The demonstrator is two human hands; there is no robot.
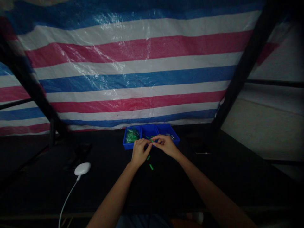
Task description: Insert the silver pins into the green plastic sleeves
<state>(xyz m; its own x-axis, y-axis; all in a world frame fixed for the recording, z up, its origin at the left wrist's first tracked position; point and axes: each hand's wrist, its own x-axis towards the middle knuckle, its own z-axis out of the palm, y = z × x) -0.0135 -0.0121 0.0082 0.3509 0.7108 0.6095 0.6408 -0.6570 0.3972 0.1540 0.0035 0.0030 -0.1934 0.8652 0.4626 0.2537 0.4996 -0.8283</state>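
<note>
Left hand (139,153), right hand (167,147): fingertips pinched a green piece (152,141) between them; its smallness risked a slip into the tray (129,146).

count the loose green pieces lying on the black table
2 small, slim green pieces: one beside the left hand, the other nearer the person, both on the black table. More may be hidden under the hands.
</note>
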